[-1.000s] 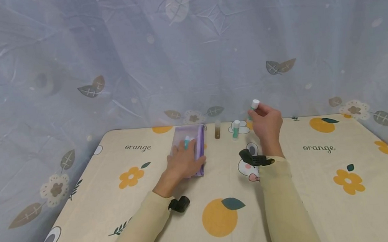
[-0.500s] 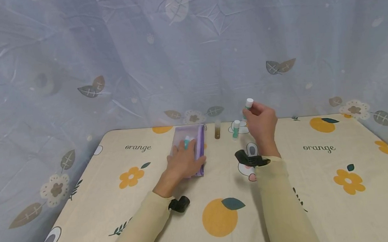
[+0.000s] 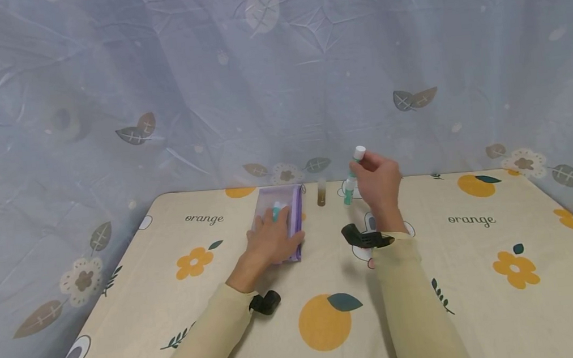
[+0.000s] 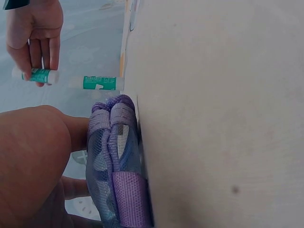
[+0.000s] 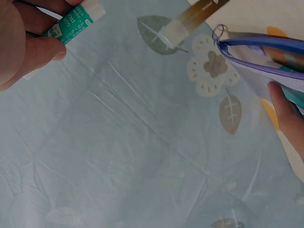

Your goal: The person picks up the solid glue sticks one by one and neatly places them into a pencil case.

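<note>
In the head view my left hand (image 3: 271, 240) rests with spread fingers on a purple-edged mesh zip pouch (image 3: 296, 215) lying on the table. A teal glue stick (image 3: 276, 209) with a white cap shows in the pouch by the fingertips. My right hand (image 3: 380, 185) is raised and pinches a green glue stick (image 5: 73, 21), cap upward, between thumb and fingers. Another green glue stick (image 3: 347, 194) stands upright on the table, partly overlapped by the held one. The pouch's zip edges (image 5: 266, 69) stand apart in the right wrist view.
A brown glue stick (image 3: 321, 193) with a clear cap stands between the pouch and the green one. The table has a cream cloth (image 3: 406, 316) with orange and flower prints. Behind its far edge hangs a grey-blue leaf-patterned curtain (image 3: 278, 88).
My right hand has moved left with the glue stick, from right of the standing green one to just over it. The left hand and pouch stay in place.
</note>
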`<state>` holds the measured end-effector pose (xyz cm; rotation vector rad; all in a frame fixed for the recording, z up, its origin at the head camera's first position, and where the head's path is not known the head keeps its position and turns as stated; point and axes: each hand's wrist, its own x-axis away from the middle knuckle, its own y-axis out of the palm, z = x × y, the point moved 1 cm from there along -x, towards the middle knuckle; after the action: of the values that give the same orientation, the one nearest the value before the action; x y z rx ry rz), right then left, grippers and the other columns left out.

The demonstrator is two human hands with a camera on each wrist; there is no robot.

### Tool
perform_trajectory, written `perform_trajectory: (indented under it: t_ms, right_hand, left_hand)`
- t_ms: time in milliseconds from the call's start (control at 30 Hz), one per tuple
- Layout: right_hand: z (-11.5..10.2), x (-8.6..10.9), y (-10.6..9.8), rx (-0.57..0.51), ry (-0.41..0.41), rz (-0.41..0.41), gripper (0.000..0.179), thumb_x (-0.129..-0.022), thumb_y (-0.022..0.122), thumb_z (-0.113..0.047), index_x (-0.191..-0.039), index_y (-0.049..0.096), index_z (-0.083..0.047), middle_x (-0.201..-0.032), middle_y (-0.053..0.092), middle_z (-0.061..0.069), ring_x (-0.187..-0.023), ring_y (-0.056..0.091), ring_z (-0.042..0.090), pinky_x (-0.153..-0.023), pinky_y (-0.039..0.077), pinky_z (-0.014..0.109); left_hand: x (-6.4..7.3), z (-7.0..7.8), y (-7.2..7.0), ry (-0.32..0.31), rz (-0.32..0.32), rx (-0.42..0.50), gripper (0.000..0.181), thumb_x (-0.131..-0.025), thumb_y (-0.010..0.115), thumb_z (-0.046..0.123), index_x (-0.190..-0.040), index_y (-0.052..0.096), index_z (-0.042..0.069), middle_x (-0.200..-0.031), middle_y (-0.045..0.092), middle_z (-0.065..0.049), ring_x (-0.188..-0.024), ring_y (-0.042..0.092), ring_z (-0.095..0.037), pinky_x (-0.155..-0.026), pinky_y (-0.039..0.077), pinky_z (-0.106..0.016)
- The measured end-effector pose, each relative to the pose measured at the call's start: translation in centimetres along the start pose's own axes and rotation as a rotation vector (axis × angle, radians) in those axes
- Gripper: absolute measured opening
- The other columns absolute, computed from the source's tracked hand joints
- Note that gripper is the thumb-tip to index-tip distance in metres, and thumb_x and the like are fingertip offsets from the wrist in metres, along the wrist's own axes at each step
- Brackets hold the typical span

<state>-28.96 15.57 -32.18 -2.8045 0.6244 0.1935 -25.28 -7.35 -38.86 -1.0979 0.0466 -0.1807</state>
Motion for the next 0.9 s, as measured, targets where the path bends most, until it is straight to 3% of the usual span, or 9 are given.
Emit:
perform_trajectory:
  t_ms: [567,900]
  right_hand:
    - [-0.8,0.8,1.7,0.011,-0.02,-0.061,0.039,-0.102,0.071,-0.021,-0.139,0.071,-0.01,-0.133,0.075,0.012,-0.125,0.07,0.027,-0.11,0.053,0.045]
    - [-1.0,1.5,2.9,0.032,-0.104,-0.078,0.036,-0.102,0.071,-0.018,-0.136,0.072,-0.007,-0.13,0.076,0.016,-0.123,0.071,0.03,-0.102,0.057,0.047]
  left_hand:
    - [0.1,0.1,-0.1,-0.006,-0.004,-0.013,0.075,-0.105,0.058,0.048,-0.168,0.031,0.018,-0.173,0.025,-0.024,-0.157,0.028,-0.052,-0.116,0.031,-0.076]
    - [0.1,0.1,-0.1,-0.008,-0.005,-0.003,0.075,-0.105,0.058,0.049,-0.168,0.031,0.018,-0.174,0.024,-0.024,-0.158,0.026,-0.052,-0.117,0.03,-0.076]
